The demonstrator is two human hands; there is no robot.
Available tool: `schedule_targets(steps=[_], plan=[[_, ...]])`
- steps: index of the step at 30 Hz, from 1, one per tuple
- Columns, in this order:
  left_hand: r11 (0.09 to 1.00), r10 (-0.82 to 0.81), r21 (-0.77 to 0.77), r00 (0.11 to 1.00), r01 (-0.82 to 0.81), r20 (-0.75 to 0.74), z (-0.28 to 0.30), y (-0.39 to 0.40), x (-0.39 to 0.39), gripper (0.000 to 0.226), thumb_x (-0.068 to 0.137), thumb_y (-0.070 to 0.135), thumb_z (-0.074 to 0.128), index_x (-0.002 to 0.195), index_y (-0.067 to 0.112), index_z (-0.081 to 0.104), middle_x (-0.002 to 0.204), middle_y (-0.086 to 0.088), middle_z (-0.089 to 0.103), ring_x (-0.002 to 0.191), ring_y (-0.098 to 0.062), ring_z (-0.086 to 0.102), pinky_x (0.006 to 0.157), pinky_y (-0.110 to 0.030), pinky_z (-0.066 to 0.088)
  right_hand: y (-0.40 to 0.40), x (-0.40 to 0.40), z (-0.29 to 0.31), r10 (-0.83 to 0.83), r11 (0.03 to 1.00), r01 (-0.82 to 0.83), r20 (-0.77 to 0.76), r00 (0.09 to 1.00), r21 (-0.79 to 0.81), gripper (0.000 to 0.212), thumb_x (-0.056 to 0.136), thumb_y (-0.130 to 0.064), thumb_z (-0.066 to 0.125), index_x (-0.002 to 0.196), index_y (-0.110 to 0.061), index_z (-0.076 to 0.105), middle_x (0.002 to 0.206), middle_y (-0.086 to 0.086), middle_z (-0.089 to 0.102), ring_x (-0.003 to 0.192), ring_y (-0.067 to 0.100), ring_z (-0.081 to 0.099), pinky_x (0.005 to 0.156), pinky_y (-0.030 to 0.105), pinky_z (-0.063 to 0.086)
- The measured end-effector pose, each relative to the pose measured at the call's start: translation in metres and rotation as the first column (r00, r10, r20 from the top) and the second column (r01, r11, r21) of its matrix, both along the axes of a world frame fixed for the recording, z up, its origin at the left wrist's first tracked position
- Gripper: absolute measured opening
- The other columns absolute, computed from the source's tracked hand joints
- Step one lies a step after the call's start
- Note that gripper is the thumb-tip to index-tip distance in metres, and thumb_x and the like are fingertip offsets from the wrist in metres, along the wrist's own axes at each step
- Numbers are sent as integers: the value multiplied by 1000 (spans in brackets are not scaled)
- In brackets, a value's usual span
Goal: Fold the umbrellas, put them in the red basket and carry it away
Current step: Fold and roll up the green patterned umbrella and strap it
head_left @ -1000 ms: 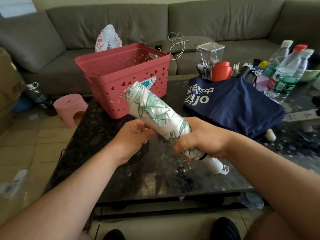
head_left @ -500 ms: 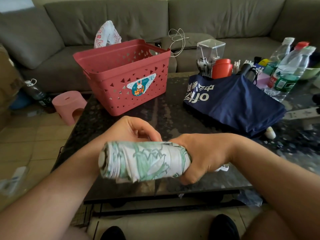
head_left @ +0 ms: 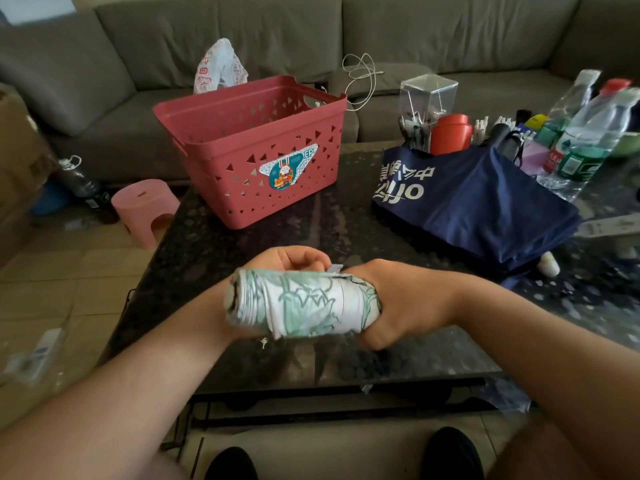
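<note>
A rolled white umbrella with a green leaf print (head_left: 301,303) lies level over the table's near edge, its tip end pointing left. My right hand (head_left: 398,303) grips its handle end. My left hand (head_left: 294,259) is behind the roll with curled fingers, pinching a small white strap tab at the top of the roll. The red basket (head_left: 256,147) stands on the far left of the dark table (head_left: 277,237); I see nothing inside it. A navy umbrella with white lettering (head_left: 474,202) lies loosely spread on the right side of the table.
Water bottles (head_left: 588,133), a red cup (head_left: 450,133) and a clear holder (head_left: 427,95) crowd the table's far right. A grey sofa (head_left: 277,39) runs behind, with a white bag and cable on it. A pink stool (head_left: 145,209) stands on the floor at left.
The umbrella swung from tilted up toward the basket down to level and closer to me. My left hand moved from under it to behind it and now pinches the strap tab.
</note>
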State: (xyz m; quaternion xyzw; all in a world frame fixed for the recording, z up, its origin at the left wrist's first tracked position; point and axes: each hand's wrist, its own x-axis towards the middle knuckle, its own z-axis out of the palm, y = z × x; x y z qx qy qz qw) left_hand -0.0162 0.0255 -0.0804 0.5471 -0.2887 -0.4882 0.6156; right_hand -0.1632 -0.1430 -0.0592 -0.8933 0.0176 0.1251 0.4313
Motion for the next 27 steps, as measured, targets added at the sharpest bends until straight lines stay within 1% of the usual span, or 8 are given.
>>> schedule_targets(steps=[3, 5, 7, 9, 13, 16, 22, 27], plan=[[997, -10, -81, 999, 7, -37, -5, 0, 5, 22, 85, 4, 78, 102, 18, 82, 105, -5, 78, 96, -20, 76, 84, -27, 61, 6, 3, -6, -147, 980, 134, 84, 986, 147, 37, 69, 3, 84, 95, -18, 68, 77, -3, 69, 66, 11, 63, 63, 38, 57], [990, 6, -135, 987, -28, -160, -8, -3, 10, 40, 85, -6, 68, 124, 2, 73, 127, -19, 68, 116, -29, 66, 101, -37, 54, 12, 7, -7, -316, 939, 290, 134, 939, 187, 37, 71, -3, 86, 101, -16, 70, 81, 0, 73, 69, 10, 66, 69, 41, 60], [979, -11, -203, 980, -30, -198, -8, -2, 13, 72, 75, -5, 68, 144, -13, 46, 139, -28, 51, 119, -37, 55, 100, -42, 45, 20, 12, -9, -491, 866, 461, 165, 855, 193, 37, 70, -20, 89, 102, -22, 69, 87, 0, 77, 74, 9, 71, 75, 44, 62], [958, -37, -285, 979, -21, -199, -3, -6, 4, 85, 75, 9, 79, 149, -9, 40, 131, -25, 58, 111, -33, 62, 89, -36, 52, 31, 18, -13, -611, 791, 590, 192, 768, 162, 49, 65, -43, 90, 104, -28, 64, 90, -6, 75, 80, 7, 71, 72, 41, 62], [933, 325, -131, 942, -334, -89, 3, -20, -20, 59, 87, 16, 80, 139, 6, 57, 119, -17, 76, 109, -36, 75, 79, -38, 63, 48, 24, -22, -644, 765, 631, 188, 741, 133, 71, 62, -58, 93, 109, -29, 47, 99, -13, 66, 85, 0, 64, 63, 24, 51], [886, 454, -89, 891, -455, -34, 6, -22, -24, 32, 97, 5, 66, 129, 11, 65, 112, -19, 78, 102, -35, 77, 74, -40, 64, 50, 22, -26, -580, 808, 547, 139, 802, 218, 75, 63, -53, 96, 115, -30, 46, 104, -10, 69, 91, 5, 70, 76, 34, 63], [884, 444, -153, 896, -442, -25, 11, -13, -11, 16, 87, 7, 70, 103, 10, 73, 97, -17, 75, 91, -32, 75, 80, -44, 65, 28, 25, -15, -606, 724, 506, 84, 791, 469, 66, 68, -71, 82, 115, -30, 61, 108, 0, 72, 88, 13, 72, 74, 40, 63], [946, 303, -120, 953, -303, -15, 13, -8, -13, 32, 97, 0, 60, 130, 0, 60, 118, -23, 75, 109, -39, 74, 90, -51, 62, 21, 23, -5, -608, 764, 477, 239, 757, 435, 48, 82, -49, 83, 121, -28, 65, 106, 1, 71, 89, 19, 74, 76, 50, 64]])
